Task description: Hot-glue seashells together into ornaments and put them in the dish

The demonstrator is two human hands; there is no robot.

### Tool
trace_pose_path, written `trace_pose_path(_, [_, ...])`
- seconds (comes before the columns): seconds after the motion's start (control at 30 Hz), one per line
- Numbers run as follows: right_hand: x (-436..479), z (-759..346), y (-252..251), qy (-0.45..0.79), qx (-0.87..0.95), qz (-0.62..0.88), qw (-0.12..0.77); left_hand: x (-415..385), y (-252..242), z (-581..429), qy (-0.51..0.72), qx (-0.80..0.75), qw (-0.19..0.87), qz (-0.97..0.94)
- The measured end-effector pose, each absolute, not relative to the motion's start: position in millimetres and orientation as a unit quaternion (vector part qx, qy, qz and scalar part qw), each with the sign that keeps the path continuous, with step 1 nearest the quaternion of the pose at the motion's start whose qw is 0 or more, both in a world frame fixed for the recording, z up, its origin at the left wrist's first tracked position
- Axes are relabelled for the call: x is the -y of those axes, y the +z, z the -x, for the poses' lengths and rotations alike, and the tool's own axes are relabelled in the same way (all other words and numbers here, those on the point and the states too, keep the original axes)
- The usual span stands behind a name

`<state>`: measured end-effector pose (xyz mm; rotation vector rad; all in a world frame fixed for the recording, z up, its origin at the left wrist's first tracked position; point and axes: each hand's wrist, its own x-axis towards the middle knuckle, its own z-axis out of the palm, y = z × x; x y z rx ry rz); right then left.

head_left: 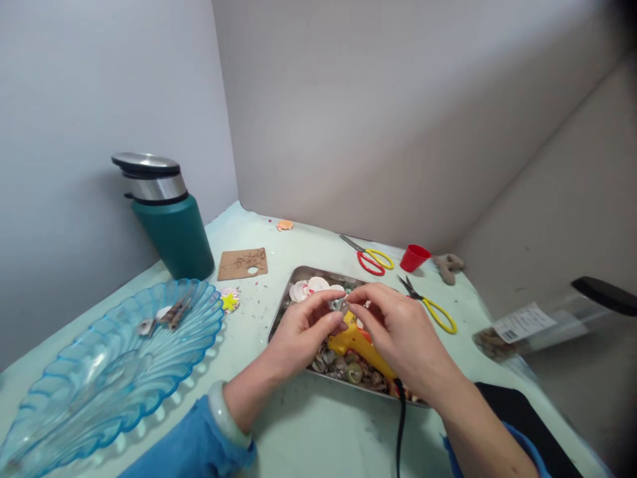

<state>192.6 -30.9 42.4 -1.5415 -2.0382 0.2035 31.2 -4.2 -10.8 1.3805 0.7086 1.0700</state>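
Note:
A small, shiny grey-green piece [339, 305], perhaps a shell, sits between my two hands above a metal tray [298, 271]. My left hand [308, 326] pinches it from the left with thumb and fingers. From the other side, the fingertips of my right hand [391, 325] close on it too. Beneath my hands a yellow hot glue gun [355, 344] lies in the tray, its black cord [401, 425] running toward me. Around it are many shells [343, 368] and some white discs [317, 285]. My fingers hide part of the piece.
At left lie a blue scalloped dish [114, 385] holding brown bits and a green bottle [174, 232]. A brown card [243, 263] is behind. To the right are two scissors [373, 261] [432, 309], a red cup [414, 257] and a clear container [537, 325].

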Motion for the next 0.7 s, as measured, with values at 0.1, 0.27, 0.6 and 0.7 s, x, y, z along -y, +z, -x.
trace_pose_path(0.1, [29.9,-193.1,42.6,0.077,0.765,0.574,0.281,4.4,-6.6,-31.6,0.453,-0.288,0.639,-0.55])
trace_pose_path(0.27, [32.3,-189.5,43.1,0.08,0.78,0.568,0.25,4.0,-5.8,-30.3,0.467,-0.277,0.661,-0.517])
trace_pose_path(0.6, [32.8,-186.1,42.8,0.048,0.77,0.585,0.25,5.9,-2.9,-32.2,0.445,-0.265,0.679,-0.52])
trace_pose_path(0.7, [32.4,-185.6,40.3,0.035,0.77,0.585,0.253,6.6,-0.8,-32.9,0.446,-0.256,0.674,-0.53])
